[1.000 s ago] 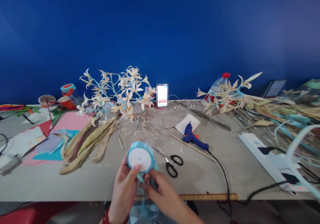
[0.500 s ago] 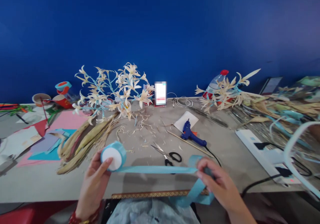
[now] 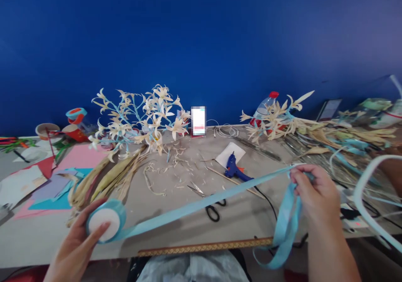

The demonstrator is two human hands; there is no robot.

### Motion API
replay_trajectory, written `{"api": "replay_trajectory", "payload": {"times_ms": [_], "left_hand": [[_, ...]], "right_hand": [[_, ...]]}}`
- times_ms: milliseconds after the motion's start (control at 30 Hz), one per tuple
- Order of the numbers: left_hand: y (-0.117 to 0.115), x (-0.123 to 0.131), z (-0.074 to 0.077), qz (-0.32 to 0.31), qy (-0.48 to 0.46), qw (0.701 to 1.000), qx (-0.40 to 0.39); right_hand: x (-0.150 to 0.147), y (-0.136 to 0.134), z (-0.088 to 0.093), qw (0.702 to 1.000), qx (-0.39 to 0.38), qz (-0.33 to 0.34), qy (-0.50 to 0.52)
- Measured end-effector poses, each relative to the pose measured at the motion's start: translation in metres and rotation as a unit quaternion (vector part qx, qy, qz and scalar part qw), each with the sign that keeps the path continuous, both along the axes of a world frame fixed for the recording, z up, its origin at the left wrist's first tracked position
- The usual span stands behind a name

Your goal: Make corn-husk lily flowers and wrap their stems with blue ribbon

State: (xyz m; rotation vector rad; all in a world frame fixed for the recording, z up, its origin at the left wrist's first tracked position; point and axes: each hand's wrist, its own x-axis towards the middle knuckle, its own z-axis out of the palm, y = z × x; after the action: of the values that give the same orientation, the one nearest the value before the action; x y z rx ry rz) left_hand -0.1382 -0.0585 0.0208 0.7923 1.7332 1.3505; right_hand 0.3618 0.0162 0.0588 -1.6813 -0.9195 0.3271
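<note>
My left hand [image 3: 83,231] grips a roll of light blue ribbon [image 3: 118,217] at the lower left, thumb on its white side. A long strip of the ribbon [image 3: 201,204] runs taut up to the right. My right hand [image 3: 314,190] pinches that strip, and a loose loop of it [image 3: 284,236] hangs below the fingers past the table's front edge. Beneath the strip lie black-handled scissors [image 3: 212,213], partly covered by it. A blue glue gun [image 3: 237,171] rests on a white sheet just beyond the ribbon.
Pale artificial flowers [image 3: 157,110] on blue stems stand at back left, another bunch [image 3: 282,118] at back right. Dried husks [image 3: 97,181] and coloured paper [image 3: 78,156] lie left. A phone [image 3: 198,121] leans at the wall. A patterned strip [image 3: 204,247] edges the front; a power strip [image 3: 354,215] is right.
My hands have moved apart: the left with the roll down and left, the right up and right. The ribbon between them is longer and slants upward.
</note>
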Motion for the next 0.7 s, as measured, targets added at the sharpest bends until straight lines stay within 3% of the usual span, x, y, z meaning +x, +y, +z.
{"api": "replay_trajectory", "payload": {"times_ms": [233, 433, 567, 633, 700], "left_hand": [[-0.019, -0.046, 0.001, -0.064, 0.176, 0.981, -0.052], [-0.036, -0.072, -0.005, -0.16, 0.209, 0.963, -0.066], [-0.04, -0.061, -0.012, -0.159, 0.175, 0.971, -0.045], [-0.036, -0.052, -0.011, -0.156, 0.144, 0.977, -0.03], [-0.029, -0.047, -0.009, -0.183, 0.095, 0.978, -0.04]], "right_hand": [[0.016, 0.033, 0.003, 0.989, 0.139, -0.046, -0.033], [0.024, 0.05, 0.008, 0.983, 0.179, -0.038, -0.023], [0.003, 0.07, 0.037, 0.968, 0.241, -0.054, -0.043], [-0.02, 0.084, 0.059, 0.964, 0.266, 0.011, -0.017], [-0.049, 0.098, 0.08, 0.95, 0.28, 0.123, 0.062]]}}
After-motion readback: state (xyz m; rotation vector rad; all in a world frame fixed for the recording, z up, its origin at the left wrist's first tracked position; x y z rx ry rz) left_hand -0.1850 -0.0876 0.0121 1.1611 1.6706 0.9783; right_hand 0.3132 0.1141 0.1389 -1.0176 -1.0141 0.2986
